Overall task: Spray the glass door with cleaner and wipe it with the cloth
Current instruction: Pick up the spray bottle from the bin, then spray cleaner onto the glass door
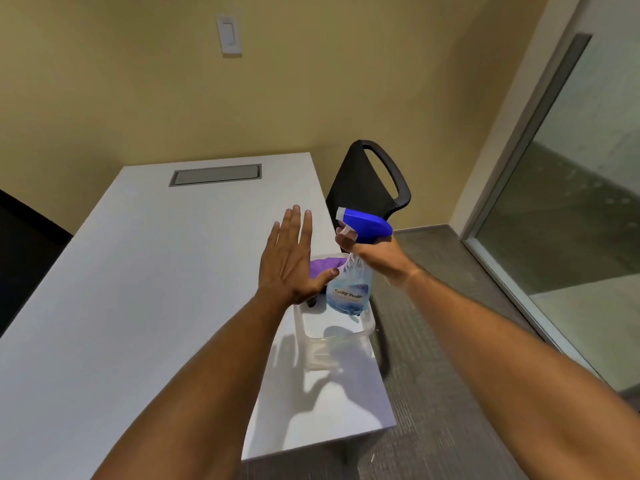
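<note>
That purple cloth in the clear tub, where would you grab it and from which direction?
Pinch the bunched top of the purple cloth from above, where it rises near the rim of the clear tub. The tub's walls block a sideways reach. The left hand hovers open right over it, while the right hand holds the spray bottle.

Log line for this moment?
right hand: holds spray bottle | left hand: open, empty | cloth: in bin | glass door: unsprayed

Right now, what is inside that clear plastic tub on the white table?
A purple cloth lies at the far end of the clear tub, partly covered by the left hand. A dark item shows below the hand, too hidden to identify. The near end looks bare.
</note>
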